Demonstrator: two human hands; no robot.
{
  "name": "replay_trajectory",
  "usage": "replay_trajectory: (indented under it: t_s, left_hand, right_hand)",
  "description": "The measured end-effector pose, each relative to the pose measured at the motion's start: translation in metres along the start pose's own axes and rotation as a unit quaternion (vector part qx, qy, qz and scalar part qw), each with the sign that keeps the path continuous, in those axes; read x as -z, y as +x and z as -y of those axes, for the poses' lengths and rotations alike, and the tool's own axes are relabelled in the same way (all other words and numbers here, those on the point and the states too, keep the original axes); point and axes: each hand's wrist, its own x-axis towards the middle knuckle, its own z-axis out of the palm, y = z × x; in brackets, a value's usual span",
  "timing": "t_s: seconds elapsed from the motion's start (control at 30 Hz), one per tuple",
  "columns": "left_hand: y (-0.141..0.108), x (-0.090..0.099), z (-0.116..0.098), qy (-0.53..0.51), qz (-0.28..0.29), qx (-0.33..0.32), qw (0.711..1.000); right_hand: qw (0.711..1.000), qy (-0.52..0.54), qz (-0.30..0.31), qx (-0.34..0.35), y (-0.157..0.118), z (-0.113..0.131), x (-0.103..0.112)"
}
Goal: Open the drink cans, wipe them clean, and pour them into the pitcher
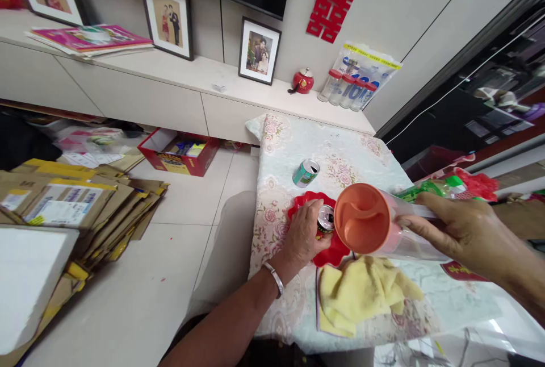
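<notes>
My left hand [301,232] is wrapped round an opened drinks can [326,217] over a red scalloped plate [333,256]. In my right hand [457,225] is the handle of a clear plastic pitcher [402,225] with an orange lid [361,219]. The pitcher is tilted on its side, its lid turned towards the can and close beside it. No liquid shows between them. A second opened can, green [305,172], stands upright on the tablecloth beyond the plate. Nearer to me lies a crumpled yellow cloth [361,293].
The table wears a floral tablecloth [272,208]. Behind it, a low cabinet [162,86] holds framed photos [260,50], a red pot [303,80] and several red-lidded glass jars [349,91]. Flattened cardboard [72,202] and a red box [181,154] are on the floor at left.
</notes>
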Motion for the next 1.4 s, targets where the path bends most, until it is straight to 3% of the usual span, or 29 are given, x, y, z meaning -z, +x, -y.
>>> replay_trajectory:
  t_s: [0.27, 0.43, 0.67, 0.73, 0.9, 1.2, 1.4]
  left_hand:
    - [-0.002, -0.002, 0.002, -0.004, -0.020, -0.002, 1.000]
    - [-0.001, -0.004, 0.004, -0.018, -0.041, -0.004, 0.999]
    - [0.000, -0.003, 0.009, -0.041, -0.042, -0.003, 0.998]
    - [-0.001, -0.005, 0.011, -0.038, -0.048, -0.003, 0.998]
    - [-0.002, -0.008, 0.012, -0.037, -0.056, 0.006, 0.998]
    - [-0.001, -0.005, 0.013, -0.040, -0.050, -0.002, 0.998]
    - [-0.002, -0.004, 0.014, -0.037, -0.045, -0.006, 0.998]
  right_hand:
    - [0.998, 0.025, 0.001, -0.051, -0.003, -0.003, -0.006]
    - [0.990, 0.096, 0.018, -0.099, -0.002, -0.004, -0.012]
    - [0.954, 0.236, -0.022, -0.186, -0.009, -0.017, -0.013]
    - [0.926, 0.292, -0.078, -0.226, -0.015, -0.024, -0.013]
    - [0.808, 0.448, -0.213, -0.318, -0.028, -0.044, -0.022]
    - [0.679, 0.567, -0.312, -0.346, -0.027, -0.064, -0.049]
    - [0.611, 0.600, -0.380, -0.351, -0.029, -0.073, -0.079]
